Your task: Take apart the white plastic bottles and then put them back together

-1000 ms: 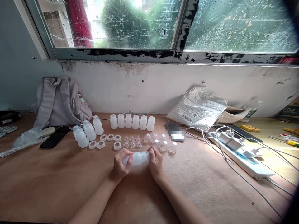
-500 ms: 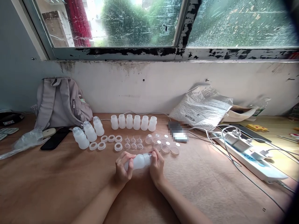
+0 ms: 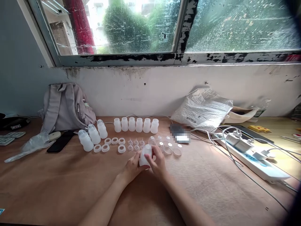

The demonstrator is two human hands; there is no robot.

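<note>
A frosted white baby bottle point(image 3: 145, 156) is held between both hands just above the table, close to upright; I cannot tell which end is up. My left hand point(image 3: 132, 169) grips its lower left side. From the right, my right hand point(image 3: 159, 162) wraps round it, thumb across the front. Just beyond lie small clear nipples point(image 3: 135, 145), white collar rings point(image 3: 105, 147) and clear dome caps point(image 3: 168, 151). Behind them several uncapped bottles point(image 3: 139, 125) stand in a row. Three bottles with clear caps point(image 3: 94, 135) are grouped at the left.
A grey backpack point(image 3: 67, 106) leans against the wall, with a black phone point(image 3: 61, 142) and a clear plastic bag point(image 3: 35, 142) before it. At the right are a silver padded bag point(image 3: 204, 108), a white power strip point(image 3: 254, 163) and loose cables point(image 3: 249, 177).
The bottle has turned from lying sideways to nearly upright. My right hand has shifted from its capped end to round its side, and my left hand now sits lower on it.
</note>
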